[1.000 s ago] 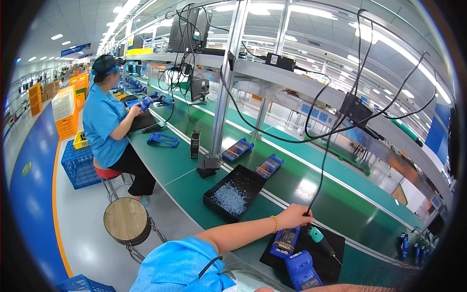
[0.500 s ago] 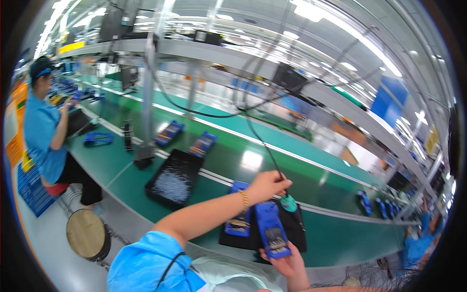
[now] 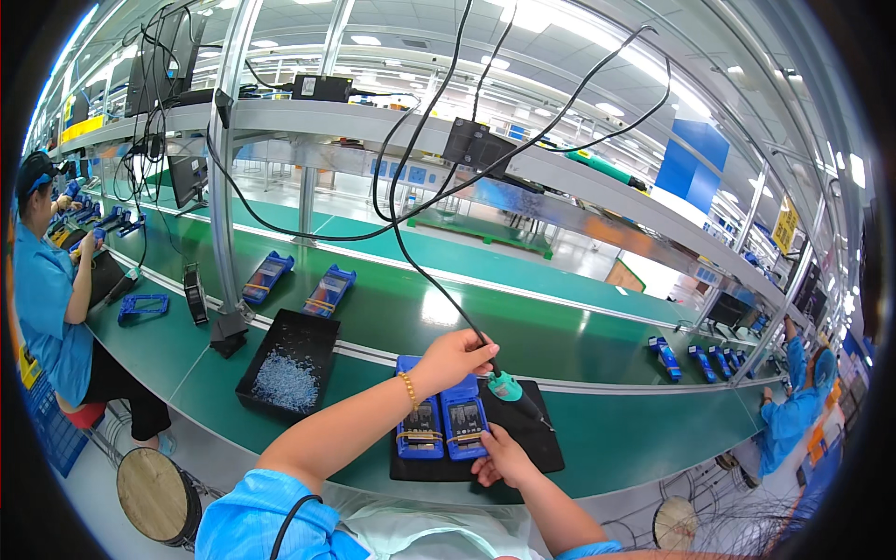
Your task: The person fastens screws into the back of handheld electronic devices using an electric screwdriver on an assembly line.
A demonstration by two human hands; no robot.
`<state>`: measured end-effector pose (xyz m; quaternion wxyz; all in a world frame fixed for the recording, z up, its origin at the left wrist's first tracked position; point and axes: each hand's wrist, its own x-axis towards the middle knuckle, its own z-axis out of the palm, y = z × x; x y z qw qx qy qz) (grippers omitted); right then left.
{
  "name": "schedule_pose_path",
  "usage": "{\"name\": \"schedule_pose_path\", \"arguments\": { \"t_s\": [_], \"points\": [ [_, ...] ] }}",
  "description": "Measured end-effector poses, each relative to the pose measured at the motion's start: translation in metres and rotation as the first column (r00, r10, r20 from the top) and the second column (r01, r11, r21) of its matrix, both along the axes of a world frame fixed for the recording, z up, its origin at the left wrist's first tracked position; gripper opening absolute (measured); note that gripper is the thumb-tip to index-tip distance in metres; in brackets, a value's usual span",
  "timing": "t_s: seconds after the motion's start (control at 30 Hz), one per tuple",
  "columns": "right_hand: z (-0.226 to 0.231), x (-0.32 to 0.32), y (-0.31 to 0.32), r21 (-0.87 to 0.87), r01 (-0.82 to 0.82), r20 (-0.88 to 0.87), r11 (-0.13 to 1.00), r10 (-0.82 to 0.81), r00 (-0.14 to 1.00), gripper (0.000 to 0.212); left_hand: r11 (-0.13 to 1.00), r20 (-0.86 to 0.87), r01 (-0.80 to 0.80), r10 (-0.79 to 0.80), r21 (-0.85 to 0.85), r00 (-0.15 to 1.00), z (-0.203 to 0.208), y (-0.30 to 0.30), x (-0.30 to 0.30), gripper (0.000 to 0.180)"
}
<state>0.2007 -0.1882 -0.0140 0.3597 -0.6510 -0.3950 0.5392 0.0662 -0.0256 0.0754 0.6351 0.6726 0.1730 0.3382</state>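
Head view: two blue handheld devices, each with a rubber band round its lower part, lie side by side on a black mat. The person's right hand grips the lower right edge of the right device; the left device is close against it. Well apart from that grip, the left hand pinches a black cord just above a teal-and-black electric screwdriver, whose tip points toward the mat's right edge. The left wrist, wearing a gold bracelet, crosses over the left device and hides part of it.

Around the mat spreads the green tabletop. To its left sits a black tray of small pale-blue pieces, with two more banded blue devices beyond it. A metal post stands behind, and near it are a black spool and an empty blue frame. The cord hangs in front of the overhead shelf. Co-workers sit at far left and far right; several blue devices line the right side.
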Motion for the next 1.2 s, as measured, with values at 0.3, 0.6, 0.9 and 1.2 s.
{"name": "schedule_pose_path", "arguments": {
  "t_s": [0.3, 0.6, 0.9, 1.2],
  "points": [
    [0.063, 0.02, -0.006, 0.695, -0.311, 0.706, 0.649, -0.698, 0.122, 0.052, 1.0, -0.077, 0.003, -0.001, 0.025, 0.997, 0.004, -0.012, -0.013, 0.022],
    [0.031, 0.046, 0.021, 0.72, -0.033, 0.519, 0.693, -0.506, 0.689, 0.04, 0.845, -0.1, -0.016, 0.082, 0.535, 0.992, 0.01, -0.017, -0.04, 0.041],
    [0.097, 0.022, 0.023, 0.856, 0.362, -0.393, 0.369, 0.011, 0.92, 0.04, 0.642, -0.325, -0.311, 0.675, 0.701, 0.662, -0.136, 0.055, -0.058, 0.065],
    [0.122, -0.006, 0.061, 0.825, 0.233, -0.356, 0.515, 0.154, 0.922, 0.043, 0.738, -0.214, -0.342, 0.544, 0.581, 0.811, -0.118, 0.047, -0.047, 0.068]
  ]
}}
